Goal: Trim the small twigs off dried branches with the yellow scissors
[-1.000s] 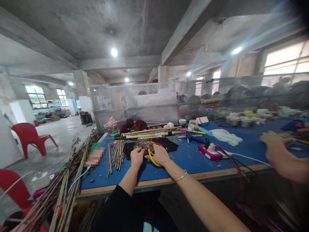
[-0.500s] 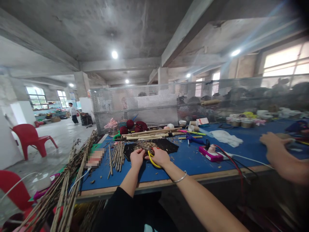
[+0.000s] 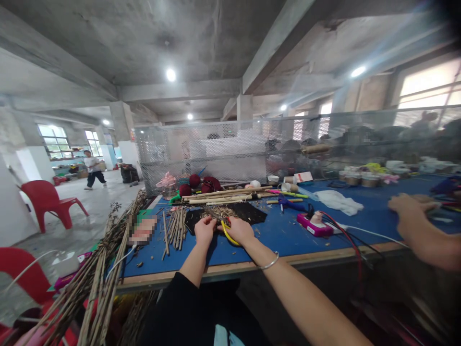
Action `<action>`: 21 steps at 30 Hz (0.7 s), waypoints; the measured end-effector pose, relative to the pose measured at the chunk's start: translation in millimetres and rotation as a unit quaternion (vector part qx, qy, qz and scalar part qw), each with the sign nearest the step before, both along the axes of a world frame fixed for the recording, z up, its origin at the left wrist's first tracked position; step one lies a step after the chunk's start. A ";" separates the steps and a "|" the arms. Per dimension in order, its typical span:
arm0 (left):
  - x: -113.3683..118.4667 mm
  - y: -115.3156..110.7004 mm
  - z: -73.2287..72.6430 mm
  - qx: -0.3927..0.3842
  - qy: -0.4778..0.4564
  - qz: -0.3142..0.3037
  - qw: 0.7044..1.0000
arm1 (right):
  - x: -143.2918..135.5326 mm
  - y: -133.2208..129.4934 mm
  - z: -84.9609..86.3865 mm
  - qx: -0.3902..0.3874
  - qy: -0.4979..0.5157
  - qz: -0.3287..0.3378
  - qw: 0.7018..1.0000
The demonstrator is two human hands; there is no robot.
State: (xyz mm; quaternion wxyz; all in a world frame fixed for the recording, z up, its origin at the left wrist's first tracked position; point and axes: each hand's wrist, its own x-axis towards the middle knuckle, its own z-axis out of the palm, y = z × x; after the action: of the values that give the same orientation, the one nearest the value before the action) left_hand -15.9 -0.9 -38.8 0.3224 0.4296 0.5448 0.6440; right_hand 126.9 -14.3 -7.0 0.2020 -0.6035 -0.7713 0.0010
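Yellow-handled scissors [image 3: 229,234] are in my right hand [image 3: 240,230], whose fingers wrap round the grips. Close beside it, my left hand [image 3: 205,231] has its fingers pinched together; whatever is between them is too small to make out. Both hands are over the near edge of a black cloth [image 3: 252,214] strewn with brown plant scraps [image 3: 220,211]. Left of the cloth lie short cut stalks [image 3: 177,228] on the blue table [image 3: 216,257].
Long dry stalks [image 3: 104,269] lean over the table's left end. Pale sticks [image 3: 223,198] and dark red yarn balls [image 3: 211,185] lie behind the cloth. A purple power strip [image 3: 314,226] with cables sits at right, near another person's hand [image 3: 410,211].
The view has shifted slightly. My hands stay close together over the cloth with the scissors in my right hand. A person in the left background has walked leftward and nearer.
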 end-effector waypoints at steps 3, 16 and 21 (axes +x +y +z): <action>0.6 -1.2 1.7 0.001 -0.006 -0.004 1.000 | -0.3 -1.2 -1.1 0.013 0.001 -0.006 1.000; 2.0 -8.9 10.3 0.004 -0.036 -0.023 0.999 | 3.6 -0.4 -7.6 0.096 0.032 0.003 0.995; 2.2 -8.8 10.0 0.011 -0.026 -0.037 0.999 | 3.3 1.9 -0.3 0.137 0.074 0.016 0.988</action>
State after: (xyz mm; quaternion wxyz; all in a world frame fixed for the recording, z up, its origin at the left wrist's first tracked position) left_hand -13.7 -9.8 -28.8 0.3555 0.4359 0.5130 0.6484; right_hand 130.2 -12.3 -7.4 0.3396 -0.5558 -0.7566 -0.0567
